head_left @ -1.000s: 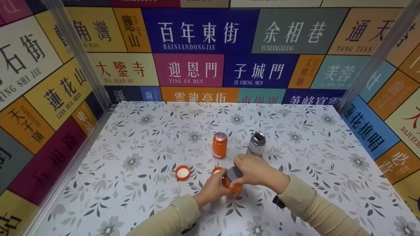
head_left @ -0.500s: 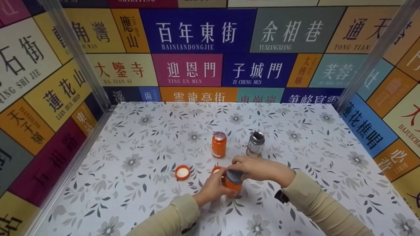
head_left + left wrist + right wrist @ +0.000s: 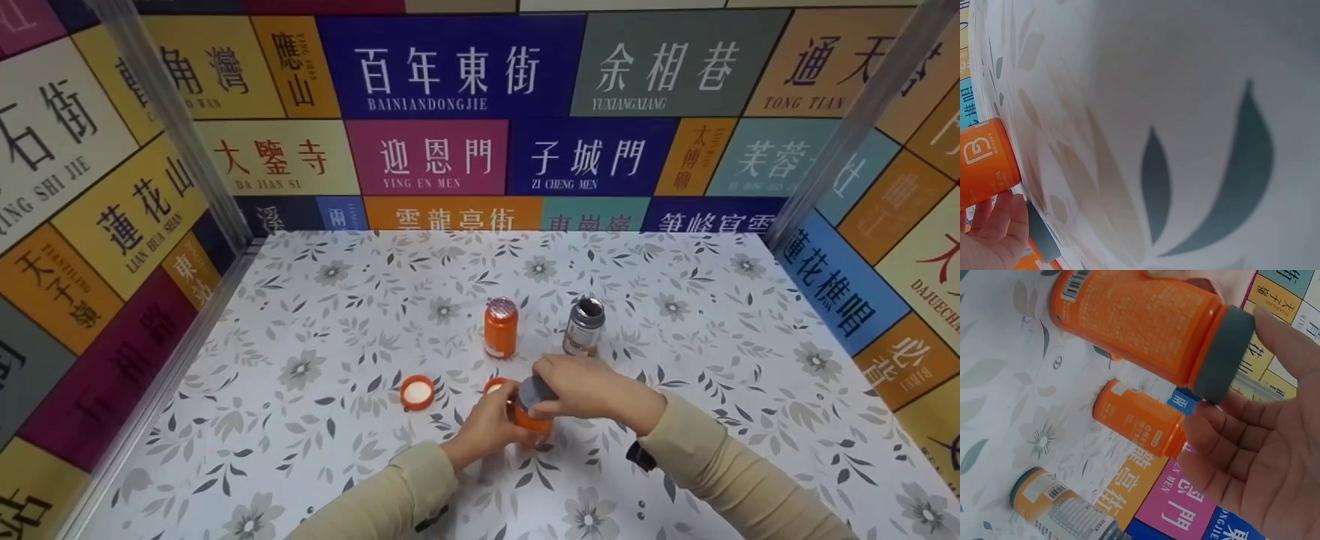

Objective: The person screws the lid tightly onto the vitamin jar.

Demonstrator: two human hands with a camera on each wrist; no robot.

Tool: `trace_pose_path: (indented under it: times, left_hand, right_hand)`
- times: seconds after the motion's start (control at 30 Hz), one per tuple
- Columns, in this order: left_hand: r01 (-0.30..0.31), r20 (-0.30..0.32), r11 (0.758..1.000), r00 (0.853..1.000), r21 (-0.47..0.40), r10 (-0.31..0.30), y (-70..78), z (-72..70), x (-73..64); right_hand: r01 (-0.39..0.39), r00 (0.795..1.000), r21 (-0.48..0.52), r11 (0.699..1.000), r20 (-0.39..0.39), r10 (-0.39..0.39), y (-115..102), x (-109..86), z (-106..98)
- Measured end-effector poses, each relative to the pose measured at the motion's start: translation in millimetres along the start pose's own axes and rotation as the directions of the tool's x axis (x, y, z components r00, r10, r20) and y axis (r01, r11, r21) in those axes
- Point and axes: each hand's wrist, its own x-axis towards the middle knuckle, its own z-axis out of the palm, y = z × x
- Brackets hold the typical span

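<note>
My left hand (image 3: 487,424) grips an orange bottle (image 3: 1140,320) around its body, at the near middle of the table. On top of that bottle is a dark grey cap (image 3: 1223,354), which my right hand (image 3: 589,390) pinches at the side, with thumb and fingertips at its edge. In the left wrist view, the curled fingers (image 3: 1010,225) lie under the printed orange bottle (image 3: 985,163). An upturned cap (image 3: 495,385) with an orange rim and pale inside lies just behind my left hand, partly hidden by it.
A second orange bottle (image 3: 500,330) with silvery foil over its top stands farther back. Right of it is an uncapped grey bottle (image 3: 585,330). Another upturned orange-rimmed cap (image 3: 417,392) lies to the left. Printed panels (image 3: 454,67) wall in the floral-patterned table (image 3: 352,307).
My right hand has shifted its hold around the cap, its wrist turning one way and then back. My left hand and the bottle stay in place.
</note>
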Motion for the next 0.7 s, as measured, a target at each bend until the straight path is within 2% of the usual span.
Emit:
trace_pose_path:
  times: [0.07, 0.17, 0.27, 0.37, 0.53, 0.7]
  left_hand:
    - [0.008, 0.002, 1.000, 1.000, -0.001, -0.008, -0.4, 0.0, -0.5]
    - [0.011, 0.007, 1.000, 1.000, -0.006, -0.011, -1.0, -0.6, -0.8]
    - [0.009, 0.009, 1.000, 1.000, -0.010, -0.009, -1.7, -1.1, -1.2]
    - [0.011, 0.010, 1.000, 1.000, -0.012, -0.011, -2.2, -1.2, -1.9]
    - [0.000, -0.003, 1.000, 1.000, 0.013, 0.000, -1.6, 0.7, -2.3]
    - [-0.017, -0.037, 1.000, 0.999, 0.025, 0.018, -0.7, 4.0, -1.9]
  right_hand:
    - [0.011, 1.000, 0.019, 1.000, 0.002, -0.011, 0.3, 0.4, 1.3]
    - [0.122, 0.992, 0.040, 0.992, 0.004, -0.122, 4.2, -0.4, -0.1]
    - [0.239, 0.971, 0.054, 0.970, 0.012, -0.240, 9.5, -1.5, -2.2]
    - [0.301, 0.953, 0.067, 0.951, 0.005, -0.302, 13.4, -1.5, -1.6]
    - [0.344, 0.939, 0.065, 0.937, -0.054, -0.341, 18.4, 0.4, 5.4]
    - [0.322, 0.944, 0.075, 0.944, -0.101, -0.315, 22.0, 1.4, 11.7]
